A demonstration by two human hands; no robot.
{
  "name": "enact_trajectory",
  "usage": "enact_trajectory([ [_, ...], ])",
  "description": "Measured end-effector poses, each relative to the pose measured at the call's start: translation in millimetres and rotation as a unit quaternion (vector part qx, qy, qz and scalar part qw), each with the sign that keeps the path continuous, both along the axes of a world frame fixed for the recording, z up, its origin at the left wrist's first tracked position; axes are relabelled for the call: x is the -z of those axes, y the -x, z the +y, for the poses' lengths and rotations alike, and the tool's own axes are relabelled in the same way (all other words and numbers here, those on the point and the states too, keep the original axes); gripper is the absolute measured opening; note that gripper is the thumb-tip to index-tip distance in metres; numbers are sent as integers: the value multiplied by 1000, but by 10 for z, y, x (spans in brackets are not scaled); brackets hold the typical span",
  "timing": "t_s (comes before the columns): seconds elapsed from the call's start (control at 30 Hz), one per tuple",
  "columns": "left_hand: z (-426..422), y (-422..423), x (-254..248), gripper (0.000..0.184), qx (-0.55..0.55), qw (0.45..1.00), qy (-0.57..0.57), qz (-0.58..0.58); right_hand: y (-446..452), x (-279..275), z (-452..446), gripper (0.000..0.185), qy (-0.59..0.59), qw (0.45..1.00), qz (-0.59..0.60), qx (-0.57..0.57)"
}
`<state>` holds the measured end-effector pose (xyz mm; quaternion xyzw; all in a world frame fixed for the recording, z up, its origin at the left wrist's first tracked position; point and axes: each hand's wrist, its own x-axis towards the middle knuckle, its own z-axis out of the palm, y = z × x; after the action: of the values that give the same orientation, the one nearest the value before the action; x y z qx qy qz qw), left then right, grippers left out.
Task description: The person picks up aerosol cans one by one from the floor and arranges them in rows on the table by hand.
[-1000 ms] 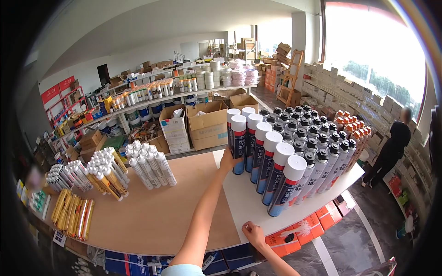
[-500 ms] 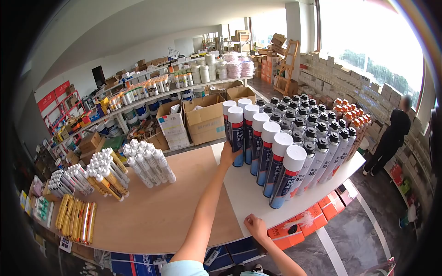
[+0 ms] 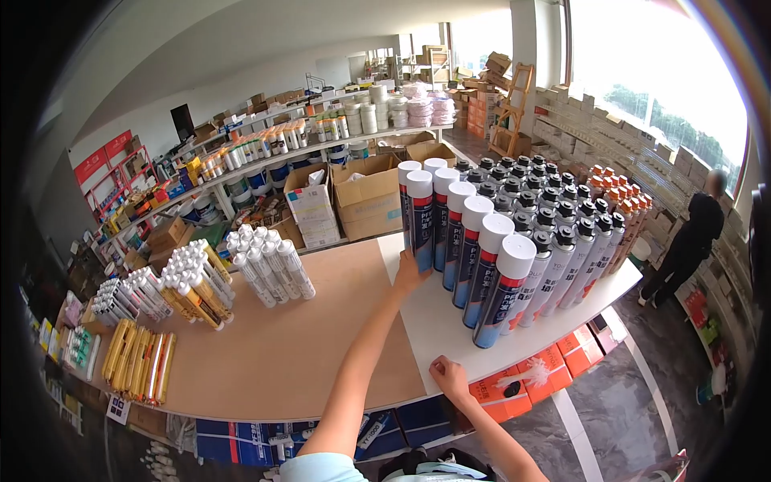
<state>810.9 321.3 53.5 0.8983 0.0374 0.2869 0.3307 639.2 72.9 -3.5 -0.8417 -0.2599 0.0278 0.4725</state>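
Note:
My left hand (image 3: pixel 413 273) is closed round the lower part of a foam spray can (image 3: pixel 420 213) with a white cap and a dark blue and red label. That can stands upright at the near left end of a row of matching cans (image 3: pixel 480 269). The hand partly hides its base. My right hand (image 3: pixel 448 376) is curled into a loose fist near the table's front edge, with nothing visible in it. Behind the blue cans stand several silver cans (image 3: pixel 554 261) with black tops, then cans with orange tops (image 3: pixel 618 189).
White cartridges (image 3: pixel 273 269) stand on the brown table (image 3: pixel 321 353), with more cartridges and gold tubes (image 3: pixel 138 361) at left. Open cardboard boxes (image 3: pixel 365 197) and loaded shelves lie beyond. Orange boxes (image 3: pixel 534 373) sit below the table's edge. A person in dark clothes (image 3: pixel 687 237) stands at right.
The whole view has shifted slightly. My left hand has moved from the can's left side to the front of its base. My right hand stays a fist near the edge.

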Motion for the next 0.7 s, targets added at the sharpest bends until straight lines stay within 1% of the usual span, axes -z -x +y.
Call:
enact_trajectory([
  [0.03,-49,155,18,87,23,1000,4,10,12,-8,-2,14,2,1000,11,-8],
  [0.07,-83,333,36,87,14,1000,6,16,27,24,8,14,4,1000,17,-17],
  [0.13,-205,717,20,83,50,999,-17,9,42,57,-1,16,-15,1000,-8,-11],
  [0.17,-280,953,-36,71,41,999,-12,27,89,48,9,15,-19,1000,-12,-2],
  [0.2,-300,1152,-33,71,34,999,-9,25,160,-101,-1,17,-9,1000,21,-14],
  [0.27,-309,1545,26,59,84,994,0,65,264,-183,-4,22,-9,996,-54,-74],
  [0.3,-335,1724,-3,59,66,996,4,65,303,-251,-23,31,10,989,-61,-134],
  [0.33,-382,1930,-56,53,66,995,-4,68,326,-274,-19,31,12,986,-60,-155],
  [0.37,-438,2162,-98,46,64,995,-11,74,371,-284,-16,35,-5,981,-107,-165],
  [0.4,-486,2386,-211,46,39,996,-5,76,415,-300,3,40,-25,972,-153,-176],
  [0.43,-534,2591,-369,44,9,994,-8,110,467,-363,10,42,16,971,-177,-162],
  [0.47,-580,2800,-475,43,-22,989,-8,143,509,-385,39,42,18,966,-175,-192],
  [0.5,-609,3022,-527,43,-51,988,3,143,551,-407,85,41,9,966,-194,-174],
  [0.53,-624,3248,-568,41,-76,990,-26,114,593,-430,144,41,-2,964,-213,-157],
  [0.57,-657,3482,-582,39,-103,989,-55,88,664,-451,186,41,-12,964,-191,-183],
  [0.6,-712,3724,-577,39,-137,986,-45,90,767,-473,231,41,-12,958,-189,-217],
  [0.67,-840,4245,-566,37,-181,978,-10,107,1056,-496,325,41,-53,950,-150,-267],
  [0.7,-928,4516,-541,37,-211,971,-2,115,1208,-428,373,44,-42,939,-148,-307],
])
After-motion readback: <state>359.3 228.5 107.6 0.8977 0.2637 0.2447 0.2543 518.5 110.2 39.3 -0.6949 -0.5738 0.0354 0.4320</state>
